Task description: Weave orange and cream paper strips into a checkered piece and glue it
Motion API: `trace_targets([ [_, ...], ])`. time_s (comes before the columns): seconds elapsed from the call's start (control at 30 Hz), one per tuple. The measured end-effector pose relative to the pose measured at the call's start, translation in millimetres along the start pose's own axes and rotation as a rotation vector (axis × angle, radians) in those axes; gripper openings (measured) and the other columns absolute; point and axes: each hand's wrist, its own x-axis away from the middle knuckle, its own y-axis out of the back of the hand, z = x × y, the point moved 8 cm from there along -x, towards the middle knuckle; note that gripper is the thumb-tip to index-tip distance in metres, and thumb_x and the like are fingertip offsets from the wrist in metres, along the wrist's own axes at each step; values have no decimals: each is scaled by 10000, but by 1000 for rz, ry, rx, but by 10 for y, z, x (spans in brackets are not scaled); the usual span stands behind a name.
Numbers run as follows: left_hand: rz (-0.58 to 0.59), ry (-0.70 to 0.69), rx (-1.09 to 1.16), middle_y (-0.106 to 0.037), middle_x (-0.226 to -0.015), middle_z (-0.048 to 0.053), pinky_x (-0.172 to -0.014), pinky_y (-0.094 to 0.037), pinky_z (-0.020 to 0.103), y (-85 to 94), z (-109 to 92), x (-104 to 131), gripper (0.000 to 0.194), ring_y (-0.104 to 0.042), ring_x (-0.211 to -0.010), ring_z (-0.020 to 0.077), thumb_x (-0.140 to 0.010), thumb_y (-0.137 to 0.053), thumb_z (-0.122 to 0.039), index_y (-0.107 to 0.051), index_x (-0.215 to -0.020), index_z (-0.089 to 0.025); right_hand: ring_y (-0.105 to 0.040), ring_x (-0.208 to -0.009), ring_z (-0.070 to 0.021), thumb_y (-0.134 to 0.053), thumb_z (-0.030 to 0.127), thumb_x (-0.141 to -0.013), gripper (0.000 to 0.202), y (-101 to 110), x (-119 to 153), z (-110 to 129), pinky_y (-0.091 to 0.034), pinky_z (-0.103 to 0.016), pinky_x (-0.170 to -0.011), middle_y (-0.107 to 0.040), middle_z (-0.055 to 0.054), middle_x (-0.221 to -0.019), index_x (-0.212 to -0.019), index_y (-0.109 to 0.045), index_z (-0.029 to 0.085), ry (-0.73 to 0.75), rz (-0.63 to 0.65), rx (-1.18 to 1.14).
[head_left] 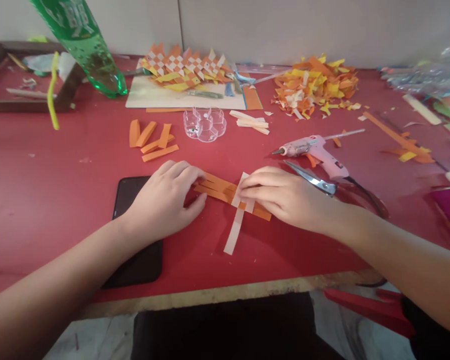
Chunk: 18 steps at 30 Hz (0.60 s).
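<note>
Orange paper strips (219, 186) lie side by side on the red table, with pale strips woven across them. One pale paper strip (234, 232) sticks out toward the table's front edge. My left hand (168, 192) curls round the left ends of the orange strips, thumb on the near side and fingers on the far side. At the crossing, my right hand (285, 195) has its fingers pressed together on the pale strips, partly hiding the weave. Beneath my left wrist is a black phone (138, 262).
Scissors (311, 178) and a pink glue gun (315, 150) lie beyond my right hand. Farther back are cut orange strips (146, 134), a clear compartment tray (204, 125), paper scraps (315, 85), a woven paper piece (187, 65) and a green bottle (90, 55).
</note>
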Motion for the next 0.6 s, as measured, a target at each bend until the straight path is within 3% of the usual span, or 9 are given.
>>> trace_targets([
  [0.17, 24, -13, 50, -606, -836, 60, -762, -477, 406, 7, -23, -8, 44, -539, -790, 228, -848, -511, -231, -527, -832, -193, -648, -1017, -197, -422, 74, -923, 354, -5, -6, -21, -553, -373, -881, -717, -67, -1098, -1061, -718, 210, -36, 4, -35],
  [0.4, 10, -138, -108, -614, -1025, 143, -815, -484, 487, 28, -187, 19, 242, -534, -904, 308, -840, -497, -283, -573, -1013, -132, -632, -1043, -202, -433, 95, -935, 326, -30, -8, -23, -537, -384, -906, -708, -74, -1104, -1066, -714, 196, -63, -6, -102],
  [0.6, 89, -141, -113, -589, -905, 120, -782, -494, 465, -32, -185, 25, 223, -517, -835, 288, -842, -482, -282, -601, -958, -133, -639, -987, -192, -440, 98, -931, 309, 47, -17, -1, -540, -362, -858, -708, -75, -1066, -1020, -716, 206, -81, -71, -93],
])
